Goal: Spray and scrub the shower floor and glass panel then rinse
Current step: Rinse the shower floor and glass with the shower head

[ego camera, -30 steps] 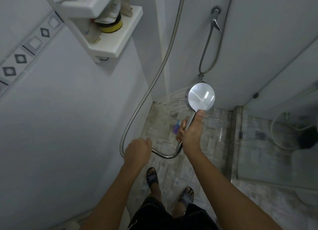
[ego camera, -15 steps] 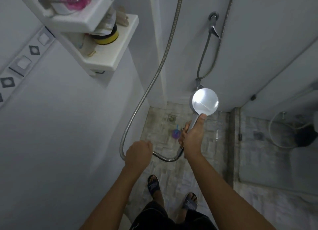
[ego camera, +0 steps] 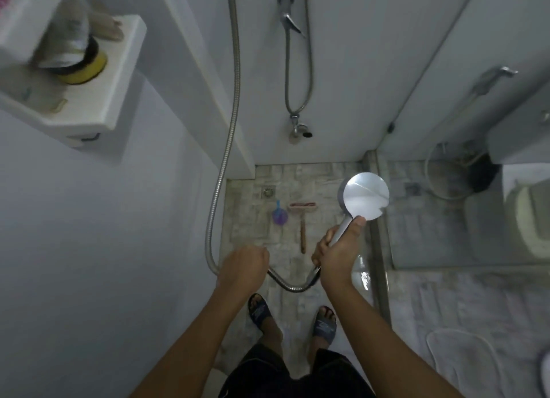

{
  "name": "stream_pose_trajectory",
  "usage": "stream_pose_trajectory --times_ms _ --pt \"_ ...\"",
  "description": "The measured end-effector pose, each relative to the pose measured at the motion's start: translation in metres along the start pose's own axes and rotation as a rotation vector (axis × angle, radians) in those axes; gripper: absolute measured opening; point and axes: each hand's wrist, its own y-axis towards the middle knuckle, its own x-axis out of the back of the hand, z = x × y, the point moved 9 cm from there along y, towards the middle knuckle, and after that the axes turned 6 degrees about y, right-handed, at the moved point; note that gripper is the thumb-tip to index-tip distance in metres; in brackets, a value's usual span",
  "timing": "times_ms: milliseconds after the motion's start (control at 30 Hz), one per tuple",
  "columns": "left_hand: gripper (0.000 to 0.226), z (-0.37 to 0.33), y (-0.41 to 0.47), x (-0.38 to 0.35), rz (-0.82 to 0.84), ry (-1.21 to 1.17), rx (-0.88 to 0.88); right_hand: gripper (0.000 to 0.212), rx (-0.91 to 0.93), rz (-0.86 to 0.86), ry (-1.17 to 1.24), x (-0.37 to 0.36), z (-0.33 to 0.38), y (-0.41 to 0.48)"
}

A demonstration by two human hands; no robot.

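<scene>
Dead centre, the right hand (ego camera: 336, 248) is wrapped tight round the handle of the shower head (ego camera: 366, 195), thumb pushed up along the stem right under the round head. The head sits just right of centre, over the edge where the shower floor (ego camera: 297, 174) meets the glass panel (ego camera: 431, 234). Whether water is coming out, I can't tell.

To the left of it, the left hand (ego camera: 242, 266) is a closed fist on the metal hose (ego camera: 229, 129). The hose drops down the wall from the top of the frame, loops in under that fist and swings across to the bottom of the handle.

On the stone-look floor, upper centre, a scrub brush (ego camera: 303, 219) with a wooden handle lies flat, bristle end away from the person. A small purple thing (ego camera: 279, 216) sits just beside it on the left, and the drain (ego camera: 268, 191) is just above that. There's a wet gleam on the floor near the foot of the glass.

Lower centre, two feet in dark sandals (ego camera: 260, 310) stand on the floor. Upper left, a white shelf (ego camera: 104, 100) carries a blurred container with a yellow base (ego camera: 83, 67). Top centre, a wall tap (ego camera: 297, 129).
</scene>
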Motion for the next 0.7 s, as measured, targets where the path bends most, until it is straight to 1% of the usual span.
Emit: stream_pose_trajectory --times_ms 133,233,333,367,433,500,567,700 --pt "0.048 -0.036 -0.001 -0.013 0.025 0.02 -0.058 0.076 0.042 -0.022 0.027 0.031 0.02 0.012" --pt "0.047 -0.05 -0.001 -0.02 0.023 -0.016 -0.024 0.075 0.045 0.003 0.041 0.046 0.033 0.017" --pt "0.033 -0.068 -0.004 -0.015 0.018 -0.017 -0.047 0.076 0.033 0.019 0.059 0.057 0.044 0.023" --pt "0.032 -0.076 -0.006 -0.011 0.011 -0.037 -0.052 0.076 0.025 0.032 0.06 0.061 0.047 0.025" --pt "0.039 -0.085 -0.006 -0.01 0.009 -0.012 -0.077 0.077 -0.01 0.061 0.061 0.065 0.049 0.026" --pt "0.048 -0.089 -0.008 -0.009 0.003 -0.046 -0.04 0.078 -0.048 0.065 0.06 0.072 0.05 0.027" --pt "0.05 -0.096 -0.012 -0.01 0.007 -0.06 -0.04 0.077 -0.068 0.043 0.052 0.079 0.051 0.029" --pt "0.048 -0.118 -0.019 -0.011 0.026 -0.004 -0.105 0.076 -0.047 0.026 0.057 0.094 0.054 0.033"
